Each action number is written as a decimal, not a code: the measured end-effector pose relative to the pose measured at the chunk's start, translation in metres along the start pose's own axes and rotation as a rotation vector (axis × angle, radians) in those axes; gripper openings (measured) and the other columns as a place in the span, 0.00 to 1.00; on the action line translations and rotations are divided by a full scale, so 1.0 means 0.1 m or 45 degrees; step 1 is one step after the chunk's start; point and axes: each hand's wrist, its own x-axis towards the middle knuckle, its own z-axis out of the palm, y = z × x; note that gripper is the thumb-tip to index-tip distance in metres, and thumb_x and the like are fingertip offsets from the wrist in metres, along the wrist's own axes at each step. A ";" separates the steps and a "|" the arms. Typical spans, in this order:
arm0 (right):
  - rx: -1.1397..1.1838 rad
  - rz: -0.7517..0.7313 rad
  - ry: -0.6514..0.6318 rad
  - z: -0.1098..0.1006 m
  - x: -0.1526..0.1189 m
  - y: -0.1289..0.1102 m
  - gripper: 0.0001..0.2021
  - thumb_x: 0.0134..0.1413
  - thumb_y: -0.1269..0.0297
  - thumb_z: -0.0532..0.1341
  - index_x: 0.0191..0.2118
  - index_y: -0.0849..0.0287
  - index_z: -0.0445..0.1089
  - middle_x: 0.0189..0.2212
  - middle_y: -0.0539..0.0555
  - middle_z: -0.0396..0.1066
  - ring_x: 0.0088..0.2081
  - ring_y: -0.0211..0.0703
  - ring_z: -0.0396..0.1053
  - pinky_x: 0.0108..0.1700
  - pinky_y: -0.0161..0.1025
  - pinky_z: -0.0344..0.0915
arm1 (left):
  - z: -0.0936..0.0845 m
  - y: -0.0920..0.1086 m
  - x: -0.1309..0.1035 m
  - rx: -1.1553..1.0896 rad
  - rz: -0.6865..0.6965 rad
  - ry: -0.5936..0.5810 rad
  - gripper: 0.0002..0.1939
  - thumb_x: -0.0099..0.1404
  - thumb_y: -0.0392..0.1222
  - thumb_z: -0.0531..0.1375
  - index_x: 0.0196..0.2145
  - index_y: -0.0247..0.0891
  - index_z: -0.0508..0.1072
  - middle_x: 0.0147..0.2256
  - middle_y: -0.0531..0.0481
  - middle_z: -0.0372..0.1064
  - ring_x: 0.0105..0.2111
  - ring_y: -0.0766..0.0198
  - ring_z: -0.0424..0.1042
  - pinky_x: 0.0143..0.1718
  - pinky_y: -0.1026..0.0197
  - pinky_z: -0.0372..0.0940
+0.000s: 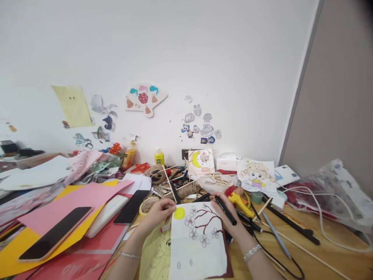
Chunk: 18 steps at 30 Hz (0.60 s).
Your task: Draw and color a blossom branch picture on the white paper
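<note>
A white sheet with a drawing [186, 241] lies in front of me, showing a yellow sun, dark red branches and outlined blossoms. My left hand [159, 212] is at its upper left corner, fingers closed together on the paper's edge beside the sun. At the upper right edge, my right hand [229, 217] grips a black marker [225, 210] that slants down to the right; some of its fingers are hidden. Under the white sheet, a yellow paper with a line drawing [155, 252] sticks out on the left, and a dark red edge shows at the right.
To the left, a phone [55, 233] rests on pink and orange paper. Another dark phone-like slab [131, 207] is behind my left wrist. Twine [189, 189], sticks and pens are heaped at the back. A yellow glue gun [241, 203], white cable [320, 212] and plastic bag [335, 198] are rightward.
</note>
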 end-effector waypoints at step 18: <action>0.055 0.057 0.199 0.03 0.11 0.07 0.13 0.41 0.66 0.60 0.38 0.59 0.69 0.31 0.52 0.72 0.36 0.49 0.70 0.43 0.45 0.65 | 0.08 0.00 0.00 0.039 0.001 -0.110 0.24 0.52 0.59 0.58 0.35 0.34 0.70 0.24 0.54 0.63 0.17 0.71 0.57 0.16 0.67 0.52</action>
